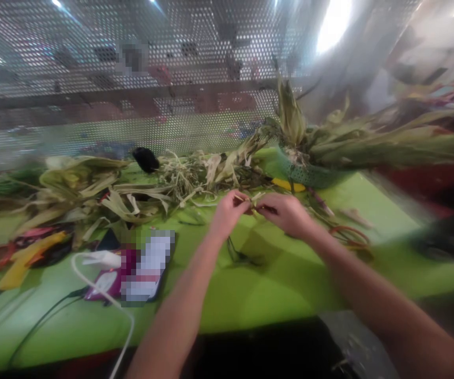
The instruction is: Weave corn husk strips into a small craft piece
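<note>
Above the middle of the green table [219, 295], my left hand [229, 210] and my right hand [284, 210] come close together, their fingertips nearly meeting. Between them is a small yellowish plant strip [255, 199], pinched by both hands; its exact shape is blurred and partly covered by fingers. Dark thin stems [239, 255] lie on the table just below my hands. Behind my fingers stretches a heap of dried corn husks [215, 171]. Both forearms reach in from the bottom of the picture.
At right, a green basket [314, 176] holds long husks. Near it lie a yellow-handled item [288, 185] and an orange loop [351, 235]. Left are a phone [150, 266], a white plug [106, 259] with cables and a yellow glue gun [25, 260]. A perforated metal panel [92, 116] stands behind.
</note>
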A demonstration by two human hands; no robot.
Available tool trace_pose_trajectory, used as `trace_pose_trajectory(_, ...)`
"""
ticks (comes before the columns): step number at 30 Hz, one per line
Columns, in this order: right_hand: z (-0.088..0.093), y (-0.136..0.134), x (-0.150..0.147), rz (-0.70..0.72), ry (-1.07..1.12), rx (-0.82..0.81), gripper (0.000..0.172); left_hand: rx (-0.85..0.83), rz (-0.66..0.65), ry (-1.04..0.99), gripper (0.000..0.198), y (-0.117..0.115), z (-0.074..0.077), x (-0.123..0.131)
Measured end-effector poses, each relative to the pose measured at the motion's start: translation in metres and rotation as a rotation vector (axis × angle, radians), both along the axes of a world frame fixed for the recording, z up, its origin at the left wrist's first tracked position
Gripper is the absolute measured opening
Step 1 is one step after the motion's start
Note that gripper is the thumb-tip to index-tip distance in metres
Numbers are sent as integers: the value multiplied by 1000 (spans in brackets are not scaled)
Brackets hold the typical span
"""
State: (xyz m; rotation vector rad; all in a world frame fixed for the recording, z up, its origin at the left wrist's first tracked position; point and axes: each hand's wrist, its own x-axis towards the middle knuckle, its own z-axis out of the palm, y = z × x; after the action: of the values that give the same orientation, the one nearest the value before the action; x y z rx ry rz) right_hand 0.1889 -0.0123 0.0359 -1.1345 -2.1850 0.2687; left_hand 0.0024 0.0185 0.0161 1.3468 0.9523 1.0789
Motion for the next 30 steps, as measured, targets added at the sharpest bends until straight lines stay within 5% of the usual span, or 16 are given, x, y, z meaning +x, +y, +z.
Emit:
trace_pose_trajectory(6, 3, -4, -2, 18, -103, 53, 14, 253, 46, 384, 9, -6, 1, 2)
trace_pose_trajectory(10, 5, 1, 6, 4, -31, 29, 10, 271, -57, 522, 8, -12, 6, 2)
trace_pose_trajectory(14, 1, 12, 14, 3, 181, -173, 10, 101, -338, 270, 11, -13, 10, -2)
trace_pose_trajectory(16, -1, 16, 14, -6, 299, -316, 15, 51, -376, 87, 17, -11, 10, -4)
trace_pose_trajectory(22, 2, 15, 8, -11, 426, -469, 23, -89, -200, -188, 31, -6, 10, -5)
trace_pose_trajectory(30, -4, 24, 32, -176, -94, -414, 8, -227, -63, -379, 29, 2, 8, -11)
